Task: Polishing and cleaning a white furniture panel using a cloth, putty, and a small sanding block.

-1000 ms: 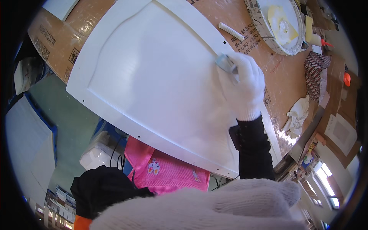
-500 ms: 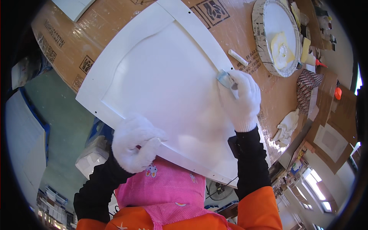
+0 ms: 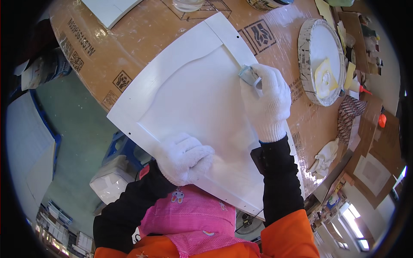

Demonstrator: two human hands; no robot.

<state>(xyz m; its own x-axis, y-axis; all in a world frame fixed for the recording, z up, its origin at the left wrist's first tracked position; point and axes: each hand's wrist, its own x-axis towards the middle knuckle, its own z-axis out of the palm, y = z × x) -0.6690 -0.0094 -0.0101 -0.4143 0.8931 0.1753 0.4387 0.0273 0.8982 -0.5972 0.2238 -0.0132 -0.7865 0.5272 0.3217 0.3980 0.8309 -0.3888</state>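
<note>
A large white panel (image 3: 195,96) with a raised border and a recessed middle lies on the table. My right hand (image 3: 271,96), in a white knitted glove, pinches a small folded pale-blue pad (image 3: 248,75) against the inner edge of the panel's right border. Whether it is sandpaper or another material I cannot tell. My left hand (image 3: 184,158), gloved the same way, is closed over the panel's near left edge with its fingers curled. Its thumb is largely hidden.
Printed brown cardboard (image 3: 142,56) covers the table. To the right stand a round white-topped tub (image 3: 320,47) with a yellow sheet on it and a crumpled white cloth (image 3: 325,157). Another white board (image 3: 109,10) lies at the far left. A blue stool (image 3: 116,148) stands below the left edge.
My right hand has moved the pale-blue pad farther up along the panel's right border. My left hand's fingers are curled more over the near edge. The whole view has shifted slightly.
</note>
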